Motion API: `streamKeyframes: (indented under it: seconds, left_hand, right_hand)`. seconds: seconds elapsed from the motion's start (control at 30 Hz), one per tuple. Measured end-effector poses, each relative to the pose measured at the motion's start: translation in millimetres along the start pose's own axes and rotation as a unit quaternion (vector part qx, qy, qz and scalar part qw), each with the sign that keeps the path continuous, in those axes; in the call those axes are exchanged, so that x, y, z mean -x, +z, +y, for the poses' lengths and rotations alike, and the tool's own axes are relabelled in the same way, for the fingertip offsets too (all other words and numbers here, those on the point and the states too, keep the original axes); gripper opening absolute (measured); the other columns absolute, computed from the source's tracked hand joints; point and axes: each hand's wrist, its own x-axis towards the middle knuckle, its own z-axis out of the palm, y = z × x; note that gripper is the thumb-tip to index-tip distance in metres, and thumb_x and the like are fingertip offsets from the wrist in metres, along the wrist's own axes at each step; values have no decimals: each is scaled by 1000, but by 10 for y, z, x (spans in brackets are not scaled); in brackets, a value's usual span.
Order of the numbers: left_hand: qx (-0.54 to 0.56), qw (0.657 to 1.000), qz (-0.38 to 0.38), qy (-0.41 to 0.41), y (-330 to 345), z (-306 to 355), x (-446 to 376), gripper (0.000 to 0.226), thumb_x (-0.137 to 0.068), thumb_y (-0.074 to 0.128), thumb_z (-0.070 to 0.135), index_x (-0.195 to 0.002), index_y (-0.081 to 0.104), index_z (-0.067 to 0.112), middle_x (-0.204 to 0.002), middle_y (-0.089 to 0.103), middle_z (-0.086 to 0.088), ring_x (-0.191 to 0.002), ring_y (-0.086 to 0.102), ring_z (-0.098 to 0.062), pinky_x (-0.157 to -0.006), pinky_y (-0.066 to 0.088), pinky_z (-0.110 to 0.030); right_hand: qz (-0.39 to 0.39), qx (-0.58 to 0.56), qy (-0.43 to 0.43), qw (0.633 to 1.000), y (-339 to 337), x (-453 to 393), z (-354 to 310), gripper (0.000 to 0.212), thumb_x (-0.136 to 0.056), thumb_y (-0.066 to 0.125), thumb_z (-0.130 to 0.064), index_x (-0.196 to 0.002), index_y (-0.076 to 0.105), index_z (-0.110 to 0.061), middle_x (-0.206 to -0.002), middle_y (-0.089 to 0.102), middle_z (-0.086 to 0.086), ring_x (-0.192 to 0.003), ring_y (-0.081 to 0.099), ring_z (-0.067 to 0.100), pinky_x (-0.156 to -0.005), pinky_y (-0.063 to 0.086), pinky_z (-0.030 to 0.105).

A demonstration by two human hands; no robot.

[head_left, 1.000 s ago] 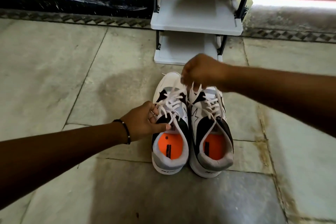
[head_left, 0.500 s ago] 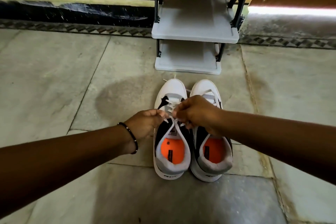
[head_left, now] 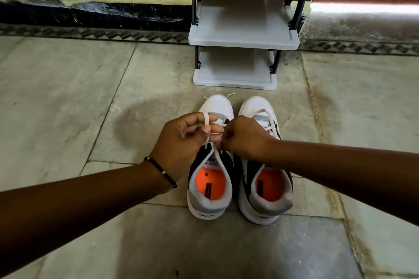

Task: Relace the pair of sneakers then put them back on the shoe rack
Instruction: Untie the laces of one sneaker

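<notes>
Our left hand [head_left: 181, 137] is closed on the lace [head_left: 206, 119] of the left sneaker [head_left: 210, 165], with a loop of it drawn up over the forefinger, and it hovers just above that shoe's tongue. A dark bracelet [head_left: 162, 171] sits on that wrist. Beside it, almost touching, our right hand [head_left: 246, 137] is curled into a fist and pinches the other strand of the same lace over the same sneaker. We judge that we are tying off this shoe, so its lacing is near done; the lace tips poke out past its toe.

Just right of the left sneaker, side by side with it, stands the right sneaker [head_left: 265, 165]. Laces cross its upper eyelets, but our right hand hides much of them, so we cannot tell whether it is fully laced or tied.

Both sneakers sit on the floor [head_left: 90, 97], toes toward the rack [head_left: 242, 29], which stands just beyond the left sneaker's toe. Its two visible shelves hold nothing. So finishing the knot, checking the right sneaker, and lifting the pair onto the rack are left.
</notes>
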Motion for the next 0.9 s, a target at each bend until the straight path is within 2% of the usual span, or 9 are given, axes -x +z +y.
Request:
streamKeyframes:
  seconds: [0.13, 0.23, 0.3, 0.37, 0.43, 0.5, 0.67, 0.8, 0.9]
  left_hand:
    - [-13, 997, -26, 77, 17, 248, -31, 38, -90, 44, 0, -121, 46, 23, -94, 69, 0, -52, 66, -17, -59, 57, -21]
    - [-15, 995, -48, 90, 28, 329, -138, 32, -93, 40, 3, -118, 50, 20, -92, 69, -2, -64, 69, -13, -62, 56, -20]
    - [-39, 996, -59, 53, 5, 218, -227, 31, -93, 40, 2, -116, 53, 18, -101, 68, -4, -89, 68, -12, -78, 55, -21]
    - [-140, 988, -62, -9, -59, 13, -302, 34, -92, 41, -1, -121, 52, 12, -120, 61, -7, -113, 58, -18, -92, 45, -22]
    - [-246, 962, -58, -102, -165, -212, -336, 35, -89, 42, -2, -123, 50, 5, -129, 54, -13, -118, 52, -25, -91, 39, -23]
    - [-280, 944, -63, -160, -256, -345, -290, 33, -87, 46, -3, -118, 53, 3, -122, 57, -17, -107, 55, -27, -83, 41, -22]
    - [-337, 933, -107, -65, -328, -369, -150, 50, -82, 59, 4, -127, 46, 23, -99, 52, -2, -79, 54, -15, -62, 42, -10]
    - [-399, 902, -163, -4, -298, -309, -222, 44, -86, 54, 6, -126, 51, 22, -100, 46, -5, -89, 46, -17, -78, 37, -22]
    - [-414, 889, -197, 8, -351, -273, -293, 33, -87, 55, 15, -120, 56, 18, -106, 50, -10, -96, 52, -24, -85, 39, -27]
  right_hand:
    - [-25, -166, 39, 985, 50, 53, 3, 6, -76, 69, -8, -82, 70, -8, -64, 59, 1, -50, 50, 13, -43, 41, 21]
    - [-31, -188, 26, 981, 108, 74, 13, 8, -75, 71, -7, -76, 65, -13, -70, 60, -3, -56, 51, 7, -47, 39, 17]
    - [-28, -185, -3, 982, 130, 82, 20, 13, -74, 70, -3, -75, 63, -14, -70, 59, -5, -61, 53, 8, -48, 42, 13]
    - [-19, -152, -56, 987, 154, 73, 43, 16, -71, 72, -3, -78, 63, -15, -76, 62, -1, -70, 57, 13, -60, 46, 21]
    - [-19, -151, -76, 985, 174, 65, 64, 18, -71, 74, -6, -81, 66, -18, -78, 64, -3, -71, 57, 8, -62, 46, 23]
    - [-27, -166, -69, 983, 182, 65, 74, 20, -71, 76, -11, -87, 69, -21, -79, 63, -8, -70, 56, 3, -59, 45, 17]
    - [-56, -278, -49, 958, 151, 112, 55, 10, -79, 70, -9, -88, 68, -11, -53, 61, -14, -42, 53, -8, -40, 36, 4]
    - [-57, -324, -25, 944, 128, 134, -14, 8, -86, 63, -14, -86, 68, -8, -52, 63, -11, -42, 55, -4, -39, 38, 9]
    - [-55, -320, 12, 946, 119, 93, -31, 23, -86, 62, -21, -91, 69, 0, -70, 65, 6, -52, 55, 9, -39, 40, 18]
